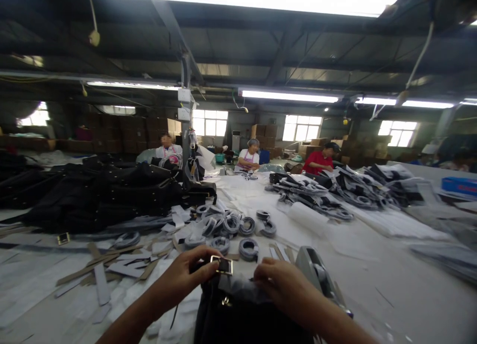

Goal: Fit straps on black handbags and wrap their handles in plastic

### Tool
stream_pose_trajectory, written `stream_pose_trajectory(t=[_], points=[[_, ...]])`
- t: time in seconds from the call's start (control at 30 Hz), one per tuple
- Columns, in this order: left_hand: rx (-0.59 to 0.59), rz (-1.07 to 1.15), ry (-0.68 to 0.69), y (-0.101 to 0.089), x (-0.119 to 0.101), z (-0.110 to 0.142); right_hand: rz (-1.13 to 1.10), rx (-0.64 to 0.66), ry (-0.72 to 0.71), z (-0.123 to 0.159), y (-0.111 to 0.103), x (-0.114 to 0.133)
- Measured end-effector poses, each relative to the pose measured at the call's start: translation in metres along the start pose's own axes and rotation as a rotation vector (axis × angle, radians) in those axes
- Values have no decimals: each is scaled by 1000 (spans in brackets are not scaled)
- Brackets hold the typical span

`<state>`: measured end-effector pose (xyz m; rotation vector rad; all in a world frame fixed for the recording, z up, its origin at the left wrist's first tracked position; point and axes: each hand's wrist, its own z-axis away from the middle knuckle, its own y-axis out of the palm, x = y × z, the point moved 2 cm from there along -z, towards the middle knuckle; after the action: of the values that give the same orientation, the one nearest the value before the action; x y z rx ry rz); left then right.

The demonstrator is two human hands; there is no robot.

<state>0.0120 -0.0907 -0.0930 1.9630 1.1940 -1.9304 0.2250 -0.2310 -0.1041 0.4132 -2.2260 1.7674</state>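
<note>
My left hand pinches a small gold rectangular buckle at the top of a black bag that lies at the near edge of the table. My right hand is closed on the grey wrapping at the bag's top, just right of the buckle. Both forearms come in from the bottom of the view. The lower part of the bag is cut off by the frame.
Several grey coiled straps and paper strips litter the white table. A grey tape dispenser stands beside my right hand. Black bags are piled at left and right. Three people sit working at the far end.
</note>
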Motion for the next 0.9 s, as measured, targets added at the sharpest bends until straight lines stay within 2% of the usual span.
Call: stream_pose_trajectory(t=[0.1, 0.17, 0.23, 0.3, 0.37, 0.47, 0.6, 0.73, 0.9], points=[[33, 98, -46, -1, -4, -4, -92, -209, 56, 5, -36, -20], [123, 186, -76, 6, -6, -6, -217, -292, 158, 8, -53, -38], [219, 265, -100, 16, -8, -8, -289, -344, 243, 12, -62, -54], [269, 313, -93, 26, -7, -11, -247, -419, 241, 17, -65, -59], [262, 335, -76, 33, -4, -14, -152, -488, 158, 22, -65, -52], [226, 343, -73, 37, 2, -19, 39, -519, -53, 28, -59, -23], [238, 352, -51, 38, 6, -21, 264, -396, -307, 22, -42, 15], [232, 389, -26, 42, 6, -21, 320, -346, -360, 8, -28, 21], [155, 527, -123, 49, 8, -25, 363, -451, -443, 5, -31, 18]])
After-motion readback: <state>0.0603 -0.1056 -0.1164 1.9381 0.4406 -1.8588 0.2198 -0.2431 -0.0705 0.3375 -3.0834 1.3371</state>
